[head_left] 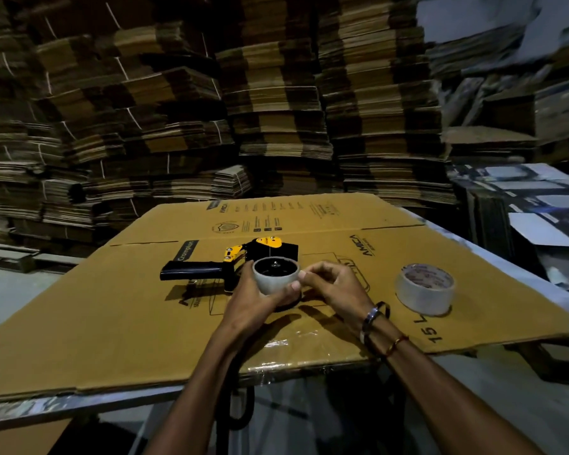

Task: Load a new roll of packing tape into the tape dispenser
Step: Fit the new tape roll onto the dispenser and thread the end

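Centrally: left hand (258, 302) wrapped round grey empty core (275, 275) on tape dispenser (240, 265), right hand (334, 285) pinching its rim. Dispenser black and yellow, flat on cardboard sheet (112, 320), handle pointing left. New roll of packing tape (425, 289), clear, flat, well right.

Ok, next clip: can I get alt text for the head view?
Two bare hands, left hand and right hand, grip an empty grey tape core seated on a black-and-yellow tape dispenser lying on flattened cardboard. A new tape roll stands to the right; stacked cardboard fills the background.
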Motion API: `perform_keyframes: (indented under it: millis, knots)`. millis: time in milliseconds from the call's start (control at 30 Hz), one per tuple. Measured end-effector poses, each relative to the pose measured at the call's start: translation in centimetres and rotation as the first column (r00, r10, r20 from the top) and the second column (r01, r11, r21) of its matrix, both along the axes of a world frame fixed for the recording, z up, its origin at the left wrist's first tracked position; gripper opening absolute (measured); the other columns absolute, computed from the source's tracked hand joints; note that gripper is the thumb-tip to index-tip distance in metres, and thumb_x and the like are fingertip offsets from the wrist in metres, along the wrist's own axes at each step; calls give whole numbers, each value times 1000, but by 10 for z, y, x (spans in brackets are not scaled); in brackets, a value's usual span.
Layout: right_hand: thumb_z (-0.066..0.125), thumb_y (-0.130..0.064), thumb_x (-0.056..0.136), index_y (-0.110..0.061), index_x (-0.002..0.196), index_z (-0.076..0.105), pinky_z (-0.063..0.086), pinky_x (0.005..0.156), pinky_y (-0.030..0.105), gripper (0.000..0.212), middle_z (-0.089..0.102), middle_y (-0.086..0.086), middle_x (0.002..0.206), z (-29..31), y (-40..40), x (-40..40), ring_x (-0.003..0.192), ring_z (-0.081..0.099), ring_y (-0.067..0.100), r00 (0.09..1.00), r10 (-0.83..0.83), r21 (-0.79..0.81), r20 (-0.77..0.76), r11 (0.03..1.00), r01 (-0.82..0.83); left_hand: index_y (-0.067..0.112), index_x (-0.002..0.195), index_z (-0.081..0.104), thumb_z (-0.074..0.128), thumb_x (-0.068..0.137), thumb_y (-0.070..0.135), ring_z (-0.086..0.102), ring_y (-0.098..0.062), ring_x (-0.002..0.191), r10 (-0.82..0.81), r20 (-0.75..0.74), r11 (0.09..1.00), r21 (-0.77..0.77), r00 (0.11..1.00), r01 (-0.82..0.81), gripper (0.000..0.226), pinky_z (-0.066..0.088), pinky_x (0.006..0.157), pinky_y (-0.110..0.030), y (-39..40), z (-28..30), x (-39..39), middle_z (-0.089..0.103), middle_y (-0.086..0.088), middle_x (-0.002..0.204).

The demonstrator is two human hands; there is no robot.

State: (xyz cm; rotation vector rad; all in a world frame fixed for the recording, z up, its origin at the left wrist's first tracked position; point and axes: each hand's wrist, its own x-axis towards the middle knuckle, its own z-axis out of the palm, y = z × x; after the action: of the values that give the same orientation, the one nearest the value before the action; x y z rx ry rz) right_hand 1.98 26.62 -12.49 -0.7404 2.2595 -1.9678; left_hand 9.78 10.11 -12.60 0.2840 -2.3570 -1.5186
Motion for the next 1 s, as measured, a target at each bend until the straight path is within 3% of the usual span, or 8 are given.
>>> perform_keyframes:
  millis: [133, 200, 300, 367, 500, 633, 700, 1000]
  knots:
    - [80, -26, 81, -18, 119, 59, 56, 98, 39, 44, 66, -2, 117, 2, -3, -2, 112, 64, 14, 998, 44, 54, 43, 997, -47, 31, 140, 37, 83, 73, 42, 54, -19, 119, -5, -33, 998, -68, 999, 3, 82, 52, 98, -42, -9, 1, 0, 53, 8, 126]
    - [81, -25, 81, -19, 129, 55, 53, 101, 36, 56, 63, -8, 122, 4, -1, -2, 116, 60, 9, 991, 106, 69, 80, 991, -111, 37, 133, 39, 81, 77, 33, 54, -15, 116, -80, -5, 996, -25, 997, 80, 70, 53, 90, -29, -15, 3, 2, 53, 13, 121]
    - [80, -21, 81, -16, 128, 59, 54, 100, 35, 51, 66, -1, 123, 6, 2, -2, 117, 61, 14, 984, 150, 69, 92, 985, -157, 39, 128, 35, 71, 86, 17, 51, -2, 106, -231, 52, 973, 43, 972, 229, 60, 49, 73, -12, -22, 11, 9, 48, 20, 116]
    - [81, -21, 80, -17, 123, 60, 54, 95, 33, 48, 64, 0, 121, 7, 2, -1, 114, 60, 16, 987, 133, 72, 92, 987, -140, 40, 129, 36, 68, 88, 12, 49, -7, 112, -252, 50, 967, 48, 966, 250, 59, 48, 80, -14, -25, 11, 12, 47, 14, 123]
    - [83, -27, 78, -20, 119, 55, 49, 93, 31, 50, 58, -5, 124, 9, 0, 1, 117, 55, 11, 992, 106, 136, 71, 984, -115, 26, 147, 39, 70, 88, 16, 46, -20, 127, -58, -51, 996, -69, 997, 54, 67, 46, 106, -40, -20, -1, 17, 39, -3, 138]
    - [83, -23, 78, -17, 126, 49, 48, 83, 22, 59, 58, -4, 123, 11, -2, 2, 113, 56, 9, 983, 137, 107, 120, 983, -150, 17, 142, 48, 70, 88, 13, 50, -12, 112, 123, -157, 990, -55, 980, -133, 58, 47, 77, -12, -3, -4, 22, 45, -3, 136]
    - [82, -21, 78, -17, 135, 47, 47, 78, 19, 67, 56, -4, 121, 12, -1, 2, 108, 55, 7, 981, 146, 99, 130, 982, -159, 14, 135, 53, 68, 90, 11, 50, -10, 109, 180, -176, 983, -14, 968, -185, 48, 44, 62, -8, -2, -6, 23, 49, -3, 135]
    - [84, -17, 77, -18, 128, 48, 47, 79, 18, 62, 56, -12, 118, 12, -6, 1, 110, 55, 5, 976, 174, 135, 134, 972, -192, 20, 105, 55, 64, 92, 7, 55, -2, 91, 311, -211, 951, 73, 927, -302, 20, 38, 64, -12, 4, -4, 30, 59, -1, 113]
